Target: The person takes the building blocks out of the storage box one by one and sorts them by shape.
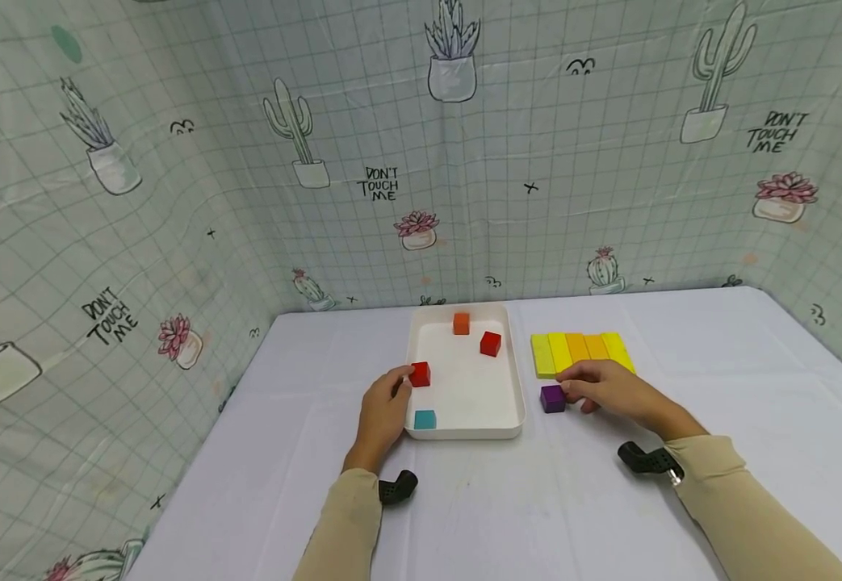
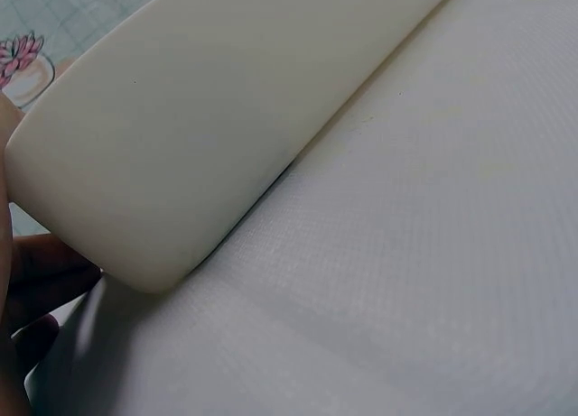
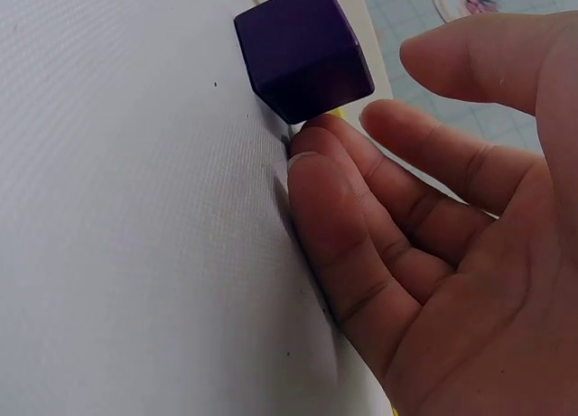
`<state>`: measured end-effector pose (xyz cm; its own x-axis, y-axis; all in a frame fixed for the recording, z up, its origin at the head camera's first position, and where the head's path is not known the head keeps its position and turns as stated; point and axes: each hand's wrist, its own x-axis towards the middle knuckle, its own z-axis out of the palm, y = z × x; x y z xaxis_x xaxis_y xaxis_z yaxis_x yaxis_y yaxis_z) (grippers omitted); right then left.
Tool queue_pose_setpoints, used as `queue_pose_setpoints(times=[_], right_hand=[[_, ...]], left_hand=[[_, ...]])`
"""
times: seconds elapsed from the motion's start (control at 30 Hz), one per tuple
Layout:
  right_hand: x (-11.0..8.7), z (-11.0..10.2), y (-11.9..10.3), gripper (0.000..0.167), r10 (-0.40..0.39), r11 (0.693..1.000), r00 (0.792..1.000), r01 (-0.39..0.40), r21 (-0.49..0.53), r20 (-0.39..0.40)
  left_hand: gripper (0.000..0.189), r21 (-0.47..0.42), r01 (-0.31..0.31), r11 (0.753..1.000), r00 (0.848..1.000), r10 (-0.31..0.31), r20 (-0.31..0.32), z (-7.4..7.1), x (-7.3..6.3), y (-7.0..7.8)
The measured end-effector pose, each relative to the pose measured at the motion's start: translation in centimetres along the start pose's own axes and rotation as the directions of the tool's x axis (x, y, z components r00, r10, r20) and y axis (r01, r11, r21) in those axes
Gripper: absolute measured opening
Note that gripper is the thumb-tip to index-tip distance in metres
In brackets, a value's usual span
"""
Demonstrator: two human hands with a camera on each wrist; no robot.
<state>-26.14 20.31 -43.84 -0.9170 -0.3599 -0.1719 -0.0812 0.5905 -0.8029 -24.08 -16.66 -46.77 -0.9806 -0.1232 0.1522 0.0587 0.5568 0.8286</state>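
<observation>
A white tray (image 1: 467, 433) lies on the table. My left hand (image 1: 384, 415) grips its left rim, one fingertip over the edge beside a red cube (image 1: 421, 374). In the left wrist view, curled fingers (image 2: 50, 272) sit against the tray's corner. To the right of the tray sits a purple cube (image 1: 553, 399). My right hand (image 1: 609, 389) lies beside that cube, palm sideways, thumb raised apart from the fingers. In the right wrist view, the purple cube (image 3: 302, 53) is just beyond the fingertips, with nothing enclosed in the hand; whether a fingertip touches it I cannot tell.
Inside the tray are another red cube (image 1: 490, 344), an orange cube (image 1: 461, 323) and a teal cube (image 1: 425, 420). Behind my right hand lies a row of yellow and orange blocks (image 1: 576, 347), partly covered by it. A patterned cloth (image 1: 500, 161) hangs behind the table.
</observation>
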Motion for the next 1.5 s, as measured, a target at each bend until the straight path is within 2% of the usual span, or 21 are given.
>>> queue_pose_setpoints(times=[0.37,0.5,0.6,0.93,1.17,1.3,1.5], right_hand=[[0.4,-0.5,-0.1,0.046,-0.004,1.000,1.000,0.005,0.024,-0.020],[0.7,-1.1,-0.5,0.043,-0.040,0.995,0.997,0.045,0.086,-0.059],[1.1,-1.3,-1.3,0.041,-0.076,0.985,0.995,0.084,0.148,-0.059],[3.4,-0.3,-5.9,0.038,-0.154,0.971,0.984,0.135,0.198,0.086],[5.5,1.6,-7.5,0.033,-0.180,0.959,0.968,0.133,0.249,0.175],[6.4,2.6,-8.4,0.036,-0.190,0.954,0.955,0.125,0.271,0.226],[7.5,4.3,-9.9,0.042,-0.186,0.964,0.934,0.112,0.242,0.307]], left_hand=[[0.034,-0.006,0.009,1.000,1.000,-0.009,-0.001,0.0,0.2,-0.1],[0.034,-0.008,0.002,1.000,1.000,-0.002,0.004,0.0,0.2,-0.2],[0.034,-0.004,-0.005,1.000,1.000,0.005,-0.004,0.0,0.1,-0.3],[0.034,-0.007,-0.008,1.000,1.000,0.008,-0.003,0.0,0.1,-0.3],[0.034,-0.007,-0.008,1.000,1.000,0.008,-0.007,0.3,0.0,-0.4],[0.034,0.000,-0.005,1.000,1.000,0.005,-0.006,0.3,0.0,-0.4],[0.034,-0.010,-0.003,1.000,1.000,0.003,0.001,0.0,0.1,-0.2]])
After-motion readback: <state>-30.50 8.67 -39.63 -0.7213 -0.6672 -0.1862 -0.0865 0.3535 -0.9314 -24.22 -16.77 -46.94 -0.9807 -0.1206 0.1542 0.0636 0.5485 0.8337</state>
